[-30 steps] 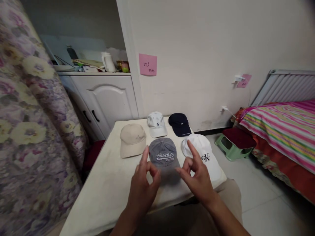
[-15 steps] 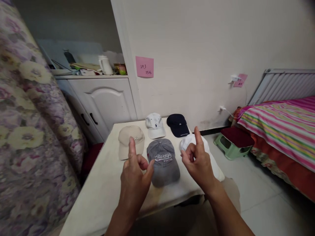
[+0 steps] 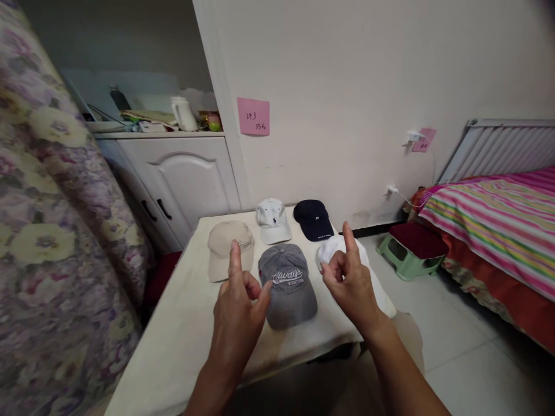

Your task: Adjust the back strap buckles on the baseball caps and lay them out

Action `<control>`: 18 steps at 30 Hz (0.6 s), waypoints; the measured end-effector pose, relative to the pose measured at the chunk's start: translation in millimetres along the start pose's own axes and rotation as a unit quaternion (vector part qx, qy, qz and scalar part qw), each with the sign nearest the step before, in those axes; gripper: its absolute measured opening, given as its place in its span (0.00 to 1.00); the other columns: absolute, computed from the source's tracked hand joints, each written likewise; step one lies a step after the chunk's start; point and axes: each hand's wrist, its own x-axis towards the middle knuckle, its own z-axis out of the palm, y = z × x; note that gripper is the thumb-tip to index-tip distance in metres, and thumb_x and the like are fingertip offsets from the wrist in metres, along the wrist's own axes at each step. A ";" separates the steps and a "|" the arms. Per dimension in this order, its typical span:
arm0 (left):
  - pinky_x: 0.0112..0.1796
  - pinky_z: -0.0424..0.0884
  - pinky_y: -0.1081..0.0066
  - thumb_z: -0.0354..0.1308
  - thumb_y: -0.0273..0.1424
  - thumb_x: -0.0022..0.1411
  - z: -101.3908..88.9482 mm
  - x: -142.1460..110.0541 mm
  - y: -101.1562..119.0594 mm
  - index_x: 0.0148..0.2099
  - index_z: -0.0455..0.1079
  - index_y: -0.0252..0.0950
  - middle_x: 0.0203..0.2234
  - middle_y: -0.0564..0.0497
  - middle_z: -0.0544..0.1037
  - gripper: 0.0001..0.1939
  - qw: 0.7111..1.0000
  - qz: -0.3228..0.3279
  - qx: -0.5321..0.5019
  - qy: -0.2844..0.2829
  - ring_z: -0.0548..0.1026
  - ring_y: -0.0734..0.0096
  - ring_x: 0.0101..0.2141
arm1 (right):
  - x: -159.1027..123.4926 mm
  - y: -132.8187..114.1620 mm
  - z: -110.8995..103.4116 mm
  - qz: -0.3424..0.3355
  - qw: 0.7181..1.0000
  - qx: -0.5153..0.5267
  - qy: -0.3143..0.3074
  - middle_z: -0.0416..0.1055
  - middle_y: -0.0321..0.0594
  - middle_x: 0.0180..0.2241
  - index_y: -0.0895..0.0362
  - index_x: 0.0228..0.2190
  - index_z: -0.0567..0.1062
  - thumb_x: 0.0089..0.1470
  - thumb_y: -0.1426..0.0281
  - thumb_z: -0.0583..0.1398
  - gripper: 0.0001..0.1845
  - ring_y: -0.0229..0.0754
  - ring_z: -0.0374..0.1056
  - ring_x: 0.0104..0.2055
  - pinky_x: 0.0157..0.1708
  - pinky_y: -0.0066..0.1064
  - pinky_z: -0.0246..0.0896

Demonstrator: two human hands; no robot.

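Observation:
My left hand (image 3: pixel 240 312) is raised over the table (image 3: pixel 173 341), index finger pointing up, thumb apart, the other fingers curled, nothing held. It overlaps the beige cap (image 3: pixel 225 240) and the left edge of the grey cap (image 3: pixel 291 309) with white lettering. On the right, my right hand (image 3: pixel 354 289) makes the same shape, also with nothing in it. Behind it lies a white cap (image 3: pixel 328 247), partly hidden by the fingers. Farther back sit a pale cap (image 3: pixel 272 216) with a small dark emblem and a navy cap (image 3: pixel 311 216).
A white cabinet (image 3: pixel 186 173) stands behind the table, with a white jug (image 3: pixel 184 114) on top. Floral curtain (image 3: pixel 56 231) hangs at left. To the right are a green stool (image 3: pixel 407 260) with a dark red top and a striped bed (image 3: pixel 498 214). Pink note (image 3: pixel 253 117) on the wall.
The view has shifted very slightly. Both hands keep the same pose, and the caps have not moved on the table.

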 end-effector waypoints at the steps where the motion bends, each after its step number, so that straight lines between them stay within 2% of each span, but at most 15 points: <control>1: 0.29 0.65 0.71 0.55 0.36 0.63 0.0 0.3 -0.2 0.73 0.30 0.38 0.23 0.60 0.67 0.47 1.000 -0.001 -0.001 -0.002 0.70 0.69 0.24 | 0.2 0.3 0.3 0.001 1.000 0.003 -0.001 0.58 0.26 0.22 0.55 0.69 0.40 0.55 0.78 0.56 0.47 0.35 0.58 0.22 0.28 0.26 0.64; 9: 0.28 0.65 0.71 0.56 0.36 0.63 2.1 3.5 -5.3 0.73 0.30 0.39 0.22 0.61 0.68 0.47 1.000 -0.017 -0.010 -0.011 0.70 0.71 0.23 | 1.0 3.8 4.4 0.001 1.000 0.003 -0.005 0.58 0.26 0.22 0.54 0.69 0.41 0.55 0.78 0.57 0.47 0.37 0.58 0.22 0.28 0.28 0.66; 14: 0.28 0.64 0.72 0.56 0.36 0.62 1.4 5.0 -5.3 0.73 0.33 0.38 0.22 0.61 0.67 0.46 1.000 -0.018 -0.019 -0.007 0.69 0.70 0.23 | 3.1 5.1 5.5 0.001 1.000 -0.005 0.000 0.59 0.26 0.22 0.55 0.69 0.42 0.56 0.76 0.58 0.46 0.36 0.57 0.20 0.26 0.27 0.64; 16: 0.29 0.65 0.72 0.56 0.36 0.63 2.9 6.5 -9.6 0.73 0.39 0.39 0.23 0.60 0.67 0.42 0.999 -0.027 -0.038 -0.009 0.69 0.71 0.24 | 1.8 7.3 5.3 -0.001 1.000 -0.004 -0.001 0.59 0.26 0.22 0.56 0.68 0.48 0.57 0.75 0.58 0.41 0.36 0.58 0.21 0.26 0.26 0.62; 18: 0.32 0.67 0.71 0.56 0.36 0.63 8.7 8.1 -22.9 0.69 0.54 0.39 0.25 0.59 0.69 0.34 0.995 -0.048 -0.083 -0.021 0.70 0.71 0.27 | -5.9 11.7 7.1 -0.007 1.000 0.000 -0.018 0.60 0.27 0.22 0.56 0.60 0.63 0.58 0.74 0.58 0.28 0.35 0.59 0.21 0.26 0.25 0.60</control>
